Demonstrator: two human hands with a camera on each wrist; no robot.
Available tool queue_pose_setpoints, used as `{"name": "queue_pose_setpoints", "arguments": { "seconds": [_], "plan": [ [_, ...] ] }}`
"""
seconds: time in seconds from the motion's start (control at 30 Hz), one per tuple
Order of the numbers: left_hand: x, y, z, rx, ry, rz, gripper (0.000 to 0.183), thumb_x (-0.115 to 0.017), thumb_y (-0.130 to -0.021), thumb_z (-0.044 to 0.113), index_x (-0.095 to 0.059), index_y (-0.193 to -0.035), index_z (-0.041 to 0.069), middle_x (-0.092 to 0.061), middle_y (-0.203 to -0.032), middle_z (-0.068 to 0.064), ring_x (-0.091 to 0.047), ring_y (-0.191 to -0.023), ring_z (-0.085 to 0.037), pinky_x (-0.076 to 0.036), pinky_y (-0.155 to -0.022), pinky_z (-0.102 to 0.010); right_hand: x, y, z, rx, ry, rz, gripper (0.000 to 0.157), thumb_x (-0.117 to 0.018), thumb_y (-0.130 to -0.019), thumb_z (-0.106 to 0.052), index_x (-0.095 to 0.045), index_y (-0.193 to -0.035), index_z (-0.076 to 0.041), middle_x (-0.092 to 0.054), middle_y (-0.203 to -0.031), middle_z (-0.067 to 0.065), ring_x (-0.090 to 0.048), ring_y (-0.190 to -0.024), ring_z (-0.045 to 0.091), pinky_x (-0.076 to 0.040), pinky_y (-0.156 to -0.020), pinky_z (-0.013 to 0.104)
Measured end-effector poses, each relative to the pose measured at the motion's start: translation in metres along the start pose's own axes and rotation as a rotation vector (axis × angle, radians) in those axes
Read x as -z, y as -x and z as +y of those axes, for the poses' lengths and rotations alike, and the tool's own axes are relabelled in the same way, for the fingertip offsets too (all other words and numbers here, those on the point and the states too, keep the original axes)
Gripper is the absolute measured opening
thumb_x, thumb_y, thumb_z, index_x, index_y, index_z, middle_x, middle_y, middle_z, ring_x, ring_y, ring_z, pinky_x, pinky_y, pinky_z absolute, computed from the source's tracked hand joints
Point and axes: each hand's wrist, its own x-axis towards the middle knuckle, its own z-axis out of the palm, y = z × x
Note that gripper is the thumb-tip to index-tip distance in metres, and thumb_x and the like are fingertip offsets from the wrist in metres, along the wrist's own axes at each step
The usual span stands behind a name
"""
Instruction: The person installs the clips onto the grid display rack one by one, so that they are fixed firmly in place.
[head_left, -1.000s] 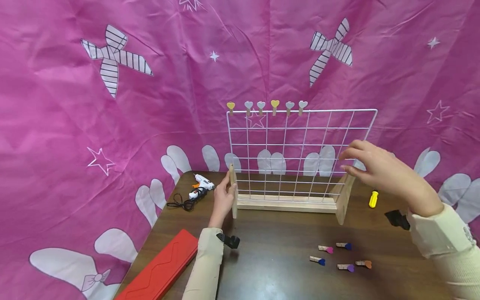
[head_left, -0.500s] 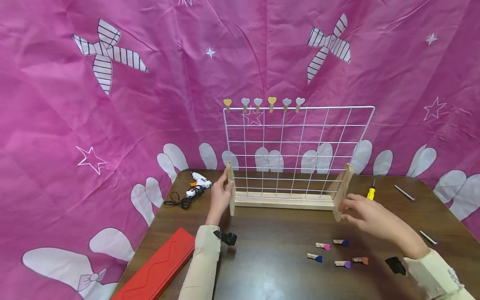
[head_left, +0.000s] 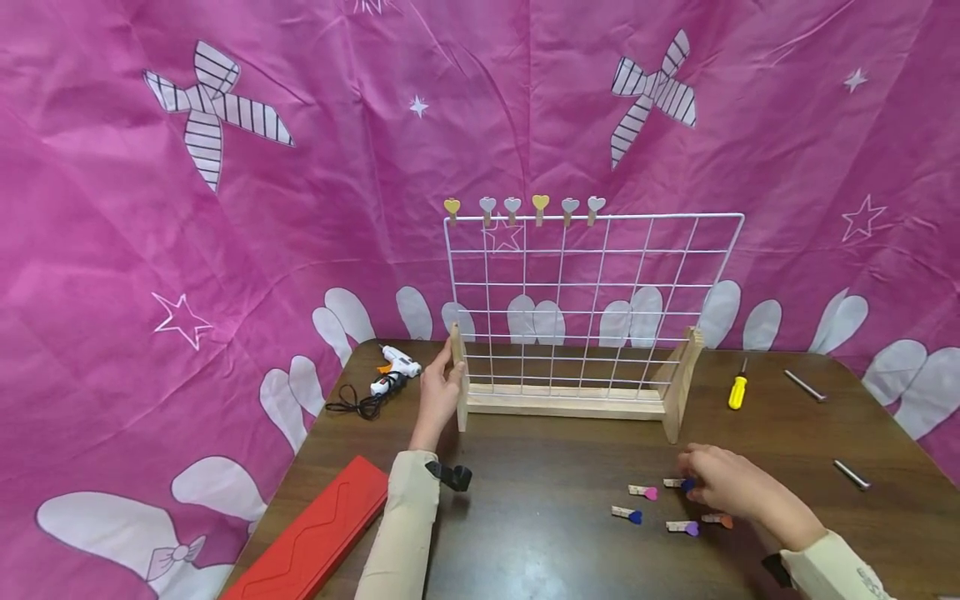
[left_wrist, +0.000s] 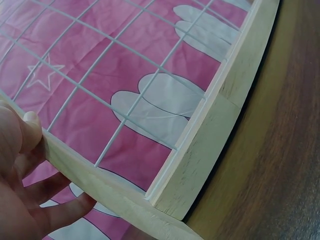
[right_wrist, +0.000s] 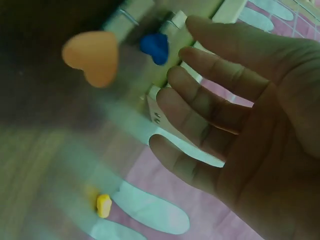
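A white wire grid [head_left: 585, 283] stands upright in a wooden base with two side posts. My left hand [head_left: 441, 392] grips the left wooden side post [left_wrist: 115, 195], thumb on one face and fingers on the other. Heart-topped clothespins, yellow and silver, including a yellow one [head_left: 540, 205], sit along the left part of the grid's top wire. My right hand [head_left: 738, 492] hovers low with loosely bent fingers and nothing between them. Its fingertips are right at a blue-heart clothespin [head_left: 675, 483], partly hidden by them. The orange-heart clothespin [right_wrist: 92, 57] lies close by.
Pink-heart [head_left: 642, 492], second blue-heart [head_left: 627, 515] and purple-heart [head_left: 682, 527] clothespins lie beside the right hand. A red case [head_left: 315, 533] and a corded glue gun [head_left: 397, 362] are at left. A yellow screwdriver [head_left: 738, 392] and two metal rods [head_left: 806, 386] lie at right.
My right hand has come down from beside the grid's right edge to the loose clothespins on the table. My left hand keeps its grip on the side post.
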Motion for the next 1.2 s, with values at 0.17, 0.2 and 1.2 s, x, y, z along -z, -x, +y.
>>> {"name": "queue_pose_setpoints", "arguments": {
  "seconds": [0.17,0.2,1.2],
  "plan": [
    [0.0,0.001,0.002,-0.007,-0.007,0.009,0.05,-0.057,-0.09,0.004,-0.043,-0.138,0.009,-0.052,-0.13,-0.015,-0.054,-0.109,-0.027,-0.047,-0.089,-0.04,-0.008,0.001,0.0,-0.033,0.036,-0.016,0.022,-0.078,-0.067,-0.005,-0.061,-0.078,-0.012,-0.051,-0.075,-0.007,-0.049,-0.064,0.007,-0.044,-0.052,0.029],
    [0.0,0.001,0.002,-0.009,-0.007,0.009,0.05,-0.057,-0.09,0.004,-0.043,-0.138,0.009,-0.052,-0.129,-0.016,-0.055,-0.109,-0.027,-0.047,-0.089,-0.04,-0.009,0.001,0.0,-0.044,0.036,-0.017,0.022,-0.078,-0.066,-0.004,-0.061,-0.078,-0.012,-0.051,-0.074,-0.007,-0.048,-0.063,0.007,-0.044,-0.052,0.029],
    [0.001,0.002,0.002,0.013,-0.015,-0.009,0.05,-0.056,-0.092,0.007,-0.041,-0.139,0.007,-0.053,-0.128,-0.018,-0.054,-0.111,-0.025,-0.045,-0.092,-0.04,0.031,-0.009,-0.011,0.044,-0.171,0.205,0.024,-0.072,-0.068,-0.004,-0.056,-0.074,-0.02,-0.047,-0.066,-0.017,-0.045,-0.058,0.0,-0.039,-0.049,0.019]
  ]
}}
